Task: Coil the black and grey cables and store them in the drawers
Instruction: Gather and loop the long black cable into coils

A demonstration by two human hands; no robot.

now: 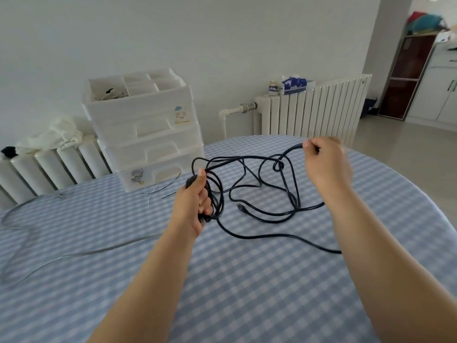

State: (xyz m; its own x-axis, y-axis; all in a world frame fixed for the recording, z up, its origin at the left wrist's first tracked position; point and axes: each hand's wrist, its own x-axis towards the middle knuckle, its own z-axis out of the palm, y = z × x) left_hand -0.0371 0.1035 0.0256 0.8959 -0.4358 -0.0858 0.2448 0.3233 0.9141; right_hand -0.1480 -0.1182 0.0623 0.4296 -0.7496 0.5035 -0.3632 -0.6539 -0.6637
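A long black cable [265,214] lies in loose tangled loops on the blue checked tablecloth [247,280]. My left hand [191,204] grips a small bundle of its loops, raised above the table. My right hand [326,162] pinches a strand of the same cable and holds it up to the right, so the cable stretches between both hands. One plug end [239,207] rests on the cloth. A grey cable [74,253] sprawls flat across the left part of the table. The white plastic drawer unit [148,134] stands at the far edge, its drawers closed.
Thin short wires [160,190] lie in front of the drawer unit. The unit's top tray [133,86] holds small items. Radiators [314,107] line the wall behind the table, one carrying a tissue box [294,84]. A cabinet [405,75] stands at the far right.
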